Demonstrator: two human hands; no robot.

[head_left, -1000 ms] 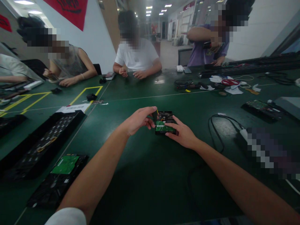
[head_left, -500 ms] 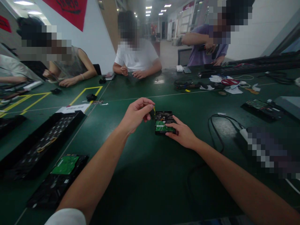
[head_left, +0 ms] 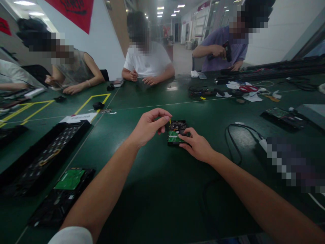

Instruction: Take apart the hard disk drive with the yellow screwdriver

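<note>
Hard drive (head_left: 175,136) lies on the counter (head_left: 157,183), fingers of the right hand (head_left: 199,145) grasping its right side; left hand (head_left: 150,126) pinches a yellow-and-black tool (head_left: 170,121), best guided with the drive pressed flat.

No wording legible. Black brush-like characters (head_left: 76,6) on a large red pointed sheet (head_left: 85,21), upper left; blurred print (head_left: 76,118) on a white rectangular paper (head_left: 88,116), middle left; narrow white label (head_left: 173,136), too small to decipher, on a green rectangular circuit board (head_left: 174,139), centre.
</note>
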